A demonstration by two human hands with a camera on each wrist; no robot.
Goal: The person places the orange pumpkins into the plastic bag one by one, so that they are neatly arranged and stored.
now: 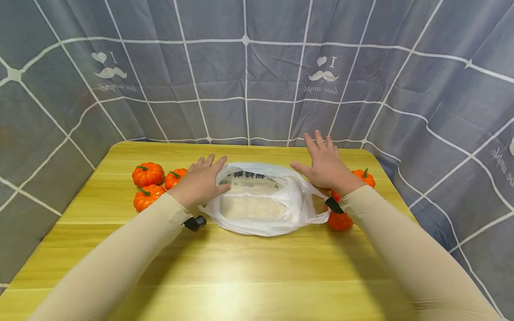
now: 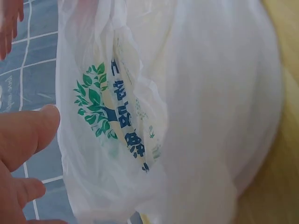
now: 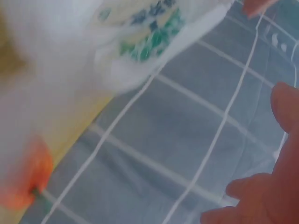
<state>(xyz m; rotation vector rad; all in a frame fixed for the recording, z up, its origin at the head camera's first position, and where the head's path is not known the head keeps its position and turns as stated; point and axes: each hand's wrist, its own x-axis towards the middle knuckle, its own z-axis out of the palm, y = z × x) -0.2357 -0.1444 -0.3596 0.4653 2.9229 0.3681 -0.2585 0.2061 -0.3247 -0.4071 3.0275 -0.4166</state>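
Observation:
A white plastic bag (image 1: 257,225) stands with its mouth spread wide in the middle of the table. Printed leaves and dark lettering show on its wall (image 2: 112,107) in the left wrist view. My left hand (image 1: 202,183) is at the bag's left rim, fingers spread and pointing away from me. Over the right end of the bag, my right hand (image 1: 325,165) is held up with fingers apart and nothing in them. One bag handle (image 1: 321,218) reaches out to the right beneath my right wrist.
Three orange pumpkins (image 1: 147,174) with green stems sit left of the bag. More pumpkins (image 1: 340,221) lie on the right, partly hidden by my right arm. A grey checked curtain (image 1: 273,76) hangs behind and beside the wooden table (image 1: 225,276).

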